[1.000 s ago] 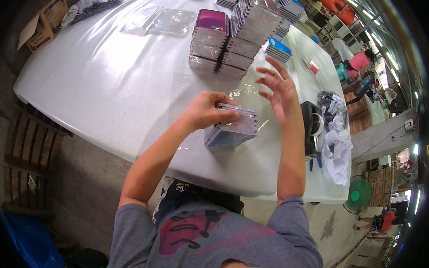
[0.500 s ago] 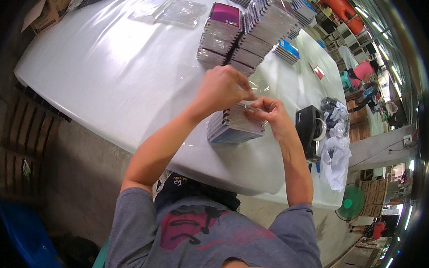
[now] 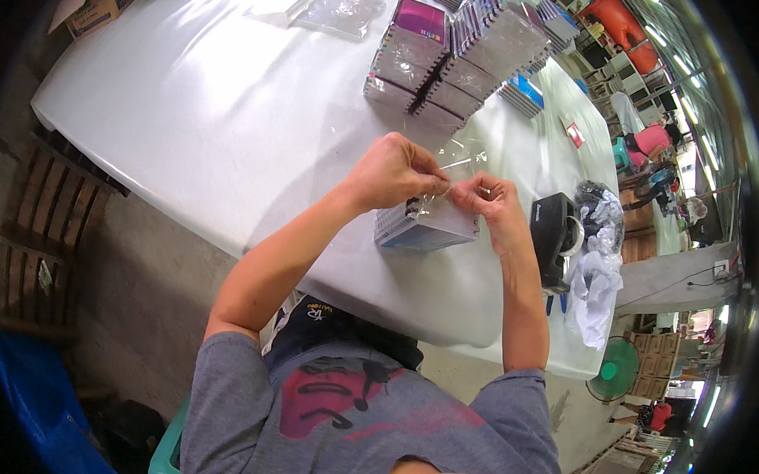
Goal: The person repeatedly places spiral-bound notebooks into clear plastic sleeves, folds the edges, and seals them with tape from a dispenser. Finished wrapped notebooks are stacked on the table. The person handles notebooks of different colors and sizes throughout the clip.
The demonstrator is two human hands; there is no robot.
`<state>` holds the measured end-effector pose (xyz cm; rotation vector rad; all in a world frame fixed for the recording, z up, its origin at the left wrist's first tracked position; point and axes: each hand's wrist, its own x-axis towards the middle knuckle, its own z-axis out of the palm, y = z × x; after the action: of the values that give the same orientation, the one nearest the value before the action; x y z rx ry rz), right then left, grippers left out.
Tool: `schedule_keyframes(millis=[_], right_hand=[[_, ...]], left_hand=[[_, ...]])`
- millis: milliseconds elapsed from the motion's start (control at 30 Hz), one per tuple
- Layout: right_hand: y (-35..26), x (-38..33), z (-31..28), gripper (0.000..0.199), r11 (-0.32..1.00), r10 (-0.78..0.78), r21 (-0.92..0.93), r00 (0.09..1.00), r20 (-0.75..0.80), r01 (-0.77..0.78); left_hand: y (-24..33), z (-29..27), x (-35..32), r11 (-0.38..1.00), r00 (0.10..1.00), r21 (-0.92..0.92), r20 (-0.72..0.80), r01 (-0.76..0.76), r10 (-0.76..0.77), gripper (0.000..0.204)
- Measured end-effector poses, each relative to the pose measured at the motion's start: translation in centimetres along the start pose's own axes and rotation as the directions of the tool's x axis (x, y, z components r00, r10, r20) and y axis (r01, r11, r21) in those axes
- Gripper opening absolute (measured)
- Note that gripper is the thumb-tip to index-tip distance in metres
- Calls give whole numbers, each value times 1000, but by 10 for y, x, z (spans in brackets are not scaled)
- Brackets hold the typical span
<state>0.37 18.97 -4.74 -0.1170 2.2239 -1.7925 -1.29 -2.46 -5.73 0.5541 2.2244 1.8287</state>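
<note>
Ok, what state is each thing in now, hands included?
Left hand: fingertips pinched at the clear film.
Right hand: thumb and fingertips pinched, close beside the left.
Clear film: wrinkled, loose above the small notebook stack.
Small notebook stack: resting beneath both hands.
Notebook bundles: piled up, wrapped in clear plastic.
Black tape dispenser: roll fitted.
White sheeting: crumpled.
Green fan: spinning or not, cannot tell.

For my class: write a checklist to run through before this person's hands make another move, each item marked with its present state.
1. Left hand pinching the clear film: ok.
2. Right hand at the film too, fingertips close to the left's: ok.
3. Notebook stack resting on the white table: ok.
4. Black tape dispenser apparently within reach, beside the right forearm: ok.
5. Film closed all round: cannot tell.
</note>
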Motion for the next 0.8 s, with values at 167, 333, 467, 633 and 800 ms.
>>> schedule_keyframes(millis=[167,333,467,633,800], right_hand=[[-6,-6,3,14,999,-3,-51,1000,-17,2],[-9,3,0,15,995,3,-103,999,44,2],[-7,-7,6,13,995,-41,-92,997,-70,35],[-12,-16,20,16,818,-405,-510,897,-177,268],[-9,-24,29,24,620,-630,-690,762,-154,373]], left_hand=[[-3,8,0,995,996,93,-68,-43,49,18],[-18,12,9,998,999,-59,-41,25,-28,19],[4,21,1,955,988,296,-148,-7,53,7],[8,30,-7,845,913,504,-235,-179,333,13],[24,27,-25,775,940,607,-133,-174,315,75]])
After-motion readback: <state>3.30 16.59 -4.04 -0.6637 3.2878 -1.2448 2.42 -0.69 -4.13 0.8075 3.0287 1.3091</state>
